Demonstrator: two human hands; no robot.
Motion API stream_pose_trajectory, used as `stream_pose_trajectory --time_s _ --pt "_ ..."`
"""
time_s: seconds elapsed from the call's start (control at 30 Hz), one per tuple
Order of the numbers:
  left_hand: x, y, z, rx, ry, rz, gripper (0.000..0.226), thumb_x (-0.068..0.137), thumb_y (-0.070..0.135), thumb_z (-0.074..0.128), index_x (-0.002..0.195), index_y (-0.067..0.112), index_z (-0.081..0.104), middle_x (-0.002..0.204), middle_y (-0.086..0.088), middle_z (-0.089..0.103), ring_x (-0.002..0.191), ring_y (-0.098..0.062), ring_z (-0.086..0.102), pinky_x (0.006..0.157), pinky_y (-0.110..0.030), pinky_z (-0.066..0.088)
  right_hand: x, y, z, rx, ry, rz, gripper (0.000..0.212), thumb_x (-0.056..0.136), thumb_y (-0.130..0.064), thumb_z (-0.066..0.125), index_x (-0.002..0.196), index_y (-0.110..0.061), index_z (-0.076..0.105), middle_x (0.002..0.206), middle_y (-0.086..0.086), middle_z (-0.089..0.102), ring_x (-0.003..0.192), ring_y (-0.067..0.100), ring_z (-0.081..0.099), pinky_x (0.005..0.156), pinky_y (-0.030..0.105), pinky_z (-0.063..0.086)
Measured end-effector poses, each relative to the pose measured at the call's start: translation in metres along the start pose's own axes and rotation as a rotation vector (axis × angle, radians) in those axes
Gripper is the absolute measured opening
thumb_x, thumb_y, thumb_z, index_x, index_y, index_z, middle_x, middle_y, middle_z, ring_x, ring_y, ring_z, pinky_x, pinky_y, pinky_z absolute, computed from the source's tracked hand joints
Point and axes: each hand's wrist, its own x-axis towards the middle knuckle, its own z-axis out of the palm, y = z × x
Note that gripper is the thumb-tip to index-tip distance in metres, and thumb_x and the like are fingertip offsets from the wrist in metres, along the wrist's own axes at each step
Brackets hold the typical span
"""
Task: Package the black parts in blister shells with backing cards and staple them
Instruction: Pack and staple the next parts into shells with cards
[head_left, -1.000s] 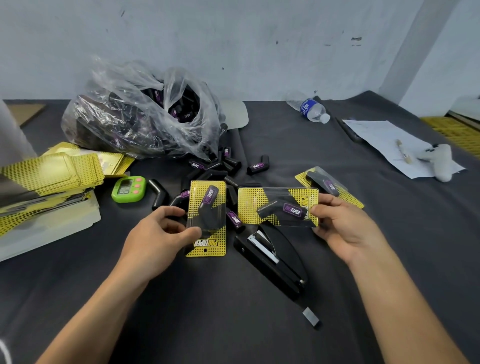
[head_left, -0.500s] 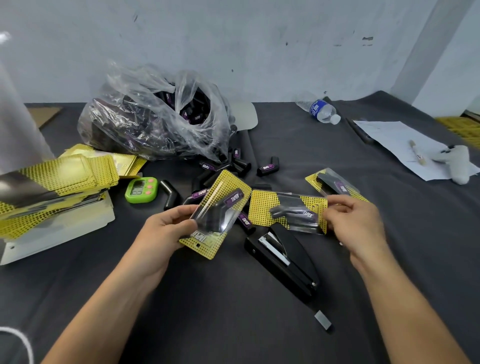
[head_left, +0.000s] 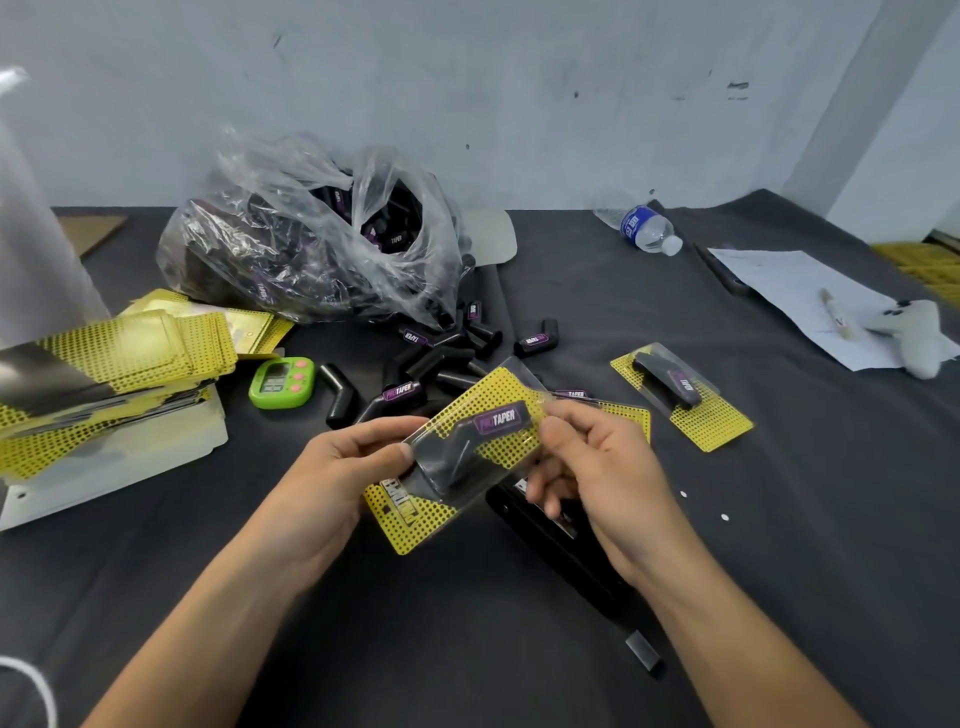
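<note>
A blister pack, a yellow dotted card with a clear shell over a black part labelled TAPER, is tilted in the air in front of me. My left hand pinches its left edge. My right hand pinches its upper right edge. Behind my right hand a second pack lies on the cloth, mostly hidden. A third pack lies further right. The black stapler sits under my right hand. Loose black parts are scattered behind.
A clear plastic bag of black parts stands at the back. Stacks of yellow cards and shells lie at left beside a green timer. A water bottle, white paper and a staple strip lie around.
My right hand let go of the second pack, which now lies on the cloth, and moved left to the pack in my left hand. That pack tilted further and came toward the middle.
</note>
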Motion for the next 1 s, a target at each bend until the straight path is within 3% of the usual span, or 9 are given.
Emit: stream_pose_trajectory --time_s 0.1,0.2,0.27,0.37,0.47,0.63,0.77,0.9,1.0 --pt "-0.002 0.001 0.003 -0.024 -0.028 -0.028 0.03 0.079 0.017 0.075 0.108 0.02 0.081 0.114 -0.017 0.077 0.098 -0.024 0.076 0.077 -0.027 0.061 0.002 -0.005 0.0 0.133 0.074 0.086 0.038 0.108 -0.008 0.049 0.088 -0.016 0.081 0.079 0.02 0.071 0.058 0.02 0.068 0.047 0.023 0.053" --pt "-0.004 -0.001 0.002 -0.033 -0.106 -0.081 0.037 0.077 0.01 0.077 0.113 0.015 0.079 0.118 -0.018 0.072 0.1 -0.028 0.072 0.079 -0.03 0.062 0.004 -0.008 -0.004 0.257 0.19 0.145 0.044 0.107 -0.009 0.051 0.08 -0.021 0.083 0.072 0.015 0.072 0.06 0.02 0.072 0.051 0.023 0.057" --pt "-0.004 -0.001 0.002 -0.01 -0.089 -0.091 0.035 0.074 0.01 0.073 0.108 0.013 0.08 0.107 -0.018 0.066 0.094 -0.026 0.069 0.074 -0.028 0.062 0.005 -0.009 -0.006 0.295 0.229 0.168 0.032 0.106 -0.009 0.053 0.09 -0.013 0.08 0.076 0.018 0.074 0.062 0.022 0.074 0.052 0.024 0.058" --pt "-0.006 0.001 0.0 0.049 -0.041 -0.08 0.025 0.076 0.01 0.075 0.098 0.018 0.082 0.099 -0.011 0.077 0.085 -0.018 0.072 0.068 -0.025 0.06 0.007 -0.008 -0.011 0.332 0.297 0.178 0.017 0.106 -0.009 0.055 0.106 -0.004 0.071 0.076 0.016 0.074 0.063 0.023 0.074 0.051 0.024 0.058" --pt "-0.004 0.005 -0.006 0.053 0.085 -0.069 0.025 0.087 -0.003 0.069 0.088 0.018 0.083 0.092 -0.009 0.078 0.073 -0.014 0.072 0.063 -0.023 0.06 0.008 -0.011 -0.022 0.388 0.335 0.162 0.019 0.106 -0.007 0.052 0.108 0.0 0.07 0.08 0.016 0.076 0.064 0.02 0.074 0.053 0.023 0.058" --pt "0.003 0.012 -0.02 -0.151 0.384 -0.051 0.031 0.091 0.003 0.057 0.075 0.013 0.081 0.089 -0.011 0.071 0.077 -0.022 0.066 0.079 -0.038 0.052 0.01 -0.014 -0.039 0.45 0.365 0.158 0.023 0.106 -0.006 0.05 0.103 -0.001 0.072 0.081 0.015 0.076 0.061 0.016 0.073 0.053 0.021 0.057" --pt "0.002 0.019 -0.031 -0.189 0.412 -0.092 0.023 0.094 0.012 0.058 0.105 0.014 0.078 0.102 -0.01 0.078 0.09 -0.025 0.072 0.089 -0.041 0.055 0.01 -0.015 -0.045 0.43 0.351 0.179 0.025 0.106 -0.006 0.051 0.101 -0.001 0.074 0.082 0.016 0.076 0.063 0.016 0.072 0.053 0.022 0.057" --pt "-0.004 0.029 -0.041 0.071 0.511 -0.15 0.022 0.089 0.01 0.064 0.079 0.018 0.081 0.075 -0.008 0.075 0.054 -0.02 0.069 0.05 -0.029 0.056 0.01 -0.013 -0.049 0.336 0.393 0.198 0.021 0.105 -0.004 0.051 0.1 0.0 0.072 0.077 0.015 0.075 0.06 0.015 0.071 0.051 0.021 0.055" --pt "-0.007 0.028 -0.043 0.476 0.464 -0.092 0.022 0.088 0.018 0.076 0.081 0.037 0.082 0.079 0.003 0.079 0.068 -0.016 0.075 0.059 -0.03 0.057 0.01 -0.014 -0.055 0.259 0.444 0.208 0.021 0.103 -0.003 0.051 0.101 0.0 0.071 0.074 0.013 0.075 0.055 0.013 0.067 0.047 0.02 0.052"
